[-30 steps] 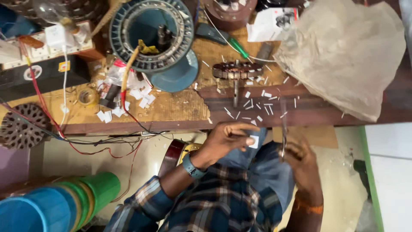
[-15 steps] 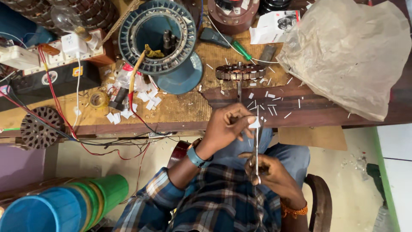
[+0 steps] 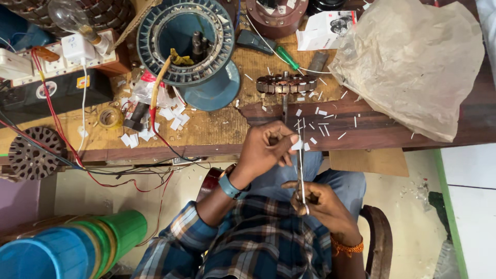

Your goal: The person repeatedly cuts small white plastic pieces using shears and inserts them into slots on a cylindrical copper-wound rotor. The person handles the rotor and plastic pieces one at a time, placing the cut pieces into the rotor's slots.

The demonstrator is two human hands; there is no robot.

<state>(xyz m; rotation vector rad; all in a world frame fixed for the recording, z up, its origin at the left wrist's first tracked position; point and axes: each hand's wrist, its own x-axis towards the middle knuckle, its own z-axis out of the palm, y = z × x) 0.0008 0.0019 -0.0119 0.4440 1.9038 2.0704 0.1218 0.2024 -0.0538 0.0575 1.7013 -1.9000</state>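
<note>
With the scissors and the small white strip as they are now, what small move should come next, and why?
Probably close the scissors on the white strip: the left hand pinches it against the blades, the right hand grips the handles, and similar cut pieces lie on the bench.

A worn wooden bench point(image 3: 206, 132) runs across the top, its dark front edge scuffed. Below it lies a pale, dusty floor point(image 3: 93, 194). At five o'clock curves a brown chair back point(image 3: 381, 243); at three o'clock, a green-edged white panel point(image 3: 473, 206).
</note>
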